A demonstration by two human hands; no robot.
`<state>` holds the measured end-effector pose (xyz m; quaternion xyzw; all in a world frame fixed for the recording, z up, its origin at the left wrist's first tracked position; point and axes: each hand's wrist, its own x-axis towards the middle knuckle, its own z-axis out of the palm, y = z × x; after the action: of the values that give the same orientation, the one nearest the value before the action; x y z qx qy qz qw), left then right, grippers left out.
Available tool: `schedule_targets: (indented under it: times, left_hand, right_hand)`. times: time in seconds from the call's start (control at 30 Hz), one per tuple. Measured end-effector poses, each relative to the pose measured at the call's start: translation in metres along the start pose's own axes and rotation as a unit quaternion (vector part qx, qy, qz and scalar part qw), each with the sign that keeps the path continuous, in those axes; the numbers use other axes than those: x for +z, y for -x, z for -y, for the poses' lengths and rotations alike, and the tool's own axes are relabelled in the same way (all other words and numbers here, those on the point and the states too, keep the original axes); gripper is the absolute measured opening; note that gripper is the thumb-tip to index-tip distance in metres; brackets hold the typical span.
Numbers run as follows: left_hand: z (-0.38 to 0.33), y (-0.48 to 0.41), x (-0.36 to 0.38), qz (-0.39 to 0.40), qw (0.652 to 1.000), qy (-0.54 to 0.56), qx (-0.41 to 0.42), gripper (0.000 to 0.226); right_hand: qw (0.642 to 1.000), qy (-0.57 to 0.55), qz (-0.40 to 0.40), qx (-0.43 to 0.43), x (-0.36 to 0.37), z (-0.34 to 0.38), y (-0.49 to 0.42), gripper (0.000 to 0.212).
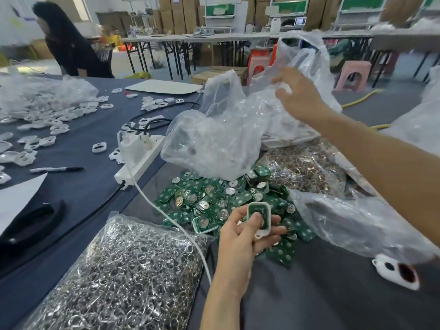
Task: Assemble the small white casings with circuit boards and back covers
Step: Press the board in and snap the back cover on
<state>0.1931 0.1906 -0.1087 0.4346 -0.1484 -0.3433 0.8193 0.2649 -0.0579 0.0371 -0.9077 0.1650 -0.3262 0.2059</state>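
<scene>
One unit is in progress. The left hand (247, 232) grips a white casing (259, 219) between thumb and fingers, just above the near edge of the pile of circuit boards (214, 198), and a green board sits inside its frame. We see no back cover on it, so we judge this unit to be at the board-fitted stage, with the cover to follow. The right hand (298, 95) is raised beyond the pile, fingers closed on the film of a clear plastic bag (221, 139); we cannot make out what the bag holds. Remaining stock is large: many boards lie loose in the pile, and white plastic shells (54, 120) lie scattered and heaped at the far left of the surface (309, 294). We cannot tell whether any of them are finished. One white piece (392, 270) lies alone at the near right. We judge the task far from complete. The surface is covered in dark blue-grey cloth and carries a bag of metal rings (133, 270) at the near left, a second bag of metal parts (307, 167) behind the boards, a white power strip (140, 160) with a white cable (145, 192) running toward us, and a marker pen (57, 169). The room is a workshop with folding tables, stacked cartons, pink stools (352, 76) and a person in dark clothing (69, 48) at the far left.
</scene>
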Motion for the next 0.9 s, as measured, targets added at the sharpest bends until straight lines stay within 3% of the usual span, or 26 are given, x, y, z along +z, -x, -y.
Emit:
schedule_targets:
  times: [0.07,0.13,0.27,0.33,0.43,0.5,0.57,0.67,0.73,0.77,0.83,0.87,0.9]
  left_hand:
    - [0.000,0.000,0.000,-0.003,1.000,0.005,0.000,0.030]
    - [0.000,0.000,-0.001,-0.003,1.000,0.014,-0.003,0.030]
    - [0.002,-0.002,-0.001,-0.001,1.000,0.012,-0.002,0.030]
    - [0.002,-0.002,-0.001,-0.001,1.000,0.007,-0.001,0.030]
    - [0.000,-0.002,0.000,-0.009,1.000,0.004,-0.001,0.030]
    - [0.000,-0.001,0.001,-0.013,1.000,0.007,-0.003,0.031]
    - [-0.001,0.000,0.002,-0.012,1.000,0.008,-0.004,0.031]
    - [-0.002,0.000,0.002,-0.014,1.000,0.009,-0.005,0.030]
    - [-0.002,0.000,0.003,-0.018,1.000,0.006,-0.004,0.029]
    - [-0.002,0.000,0.003,-0.020,1.000,0.005,-0.004,0.029]
    - [-0.002,-0.001,0.003,-0.022,1.000,0.005,-0.005,0.028]
    - [-0.002,-0.001,0.003,-0.023,1.000,0.005,-0.006,0.027]
    - [-0.002,0.000,0.003,-0.023,1.000,0.006,-0.006,0.026]
  right_hand:
    - [0.977,0.122,0.128,0.120,-0.004,-0.028,-0.020,0.048]
    - [0.934,0.247,0.201,0.163,-0.003,-0.045,-0.019,0.032]
    - [0.941,0.279,0.159,0.109,0.005,-0.057,-0.006,0.011]
    - [0.947,0.250,0.174,0.101,-0.004,-0.057,0.002,0.017]
    - [0.955,0.110,0.271,0.056,-0.028,-0.040,0.029,0.016]
    - [0.931,0.048,0.362,0.021,-0.044,-0.023,0.055,0.019]
    - [0.889,-0.021,0.455,0.043,-0.053,-0.015,0.079,0.021]
    - [0.857,-0.099,0.499,0.080,-0.064,-0.017,0.095,0.024]
    - [0.896,-0.097,0.423,0.094,-0.069,-0.020,0.091,0.029]
    - [0.930,-0.105,0.337,0.101,-0.067,-0.023,0.085,0.032]
    - [0.977,-0.149,0.073,0.135,-0.064,-0.037,0.067,0.028]
    - [0.976,-0.143,-0.039,0.160,-0.062,-0.048,0.056,0.018]
    - [0.972,-0.108,-0.086,0.189,-0.063,-0.056,0.046,0.015]
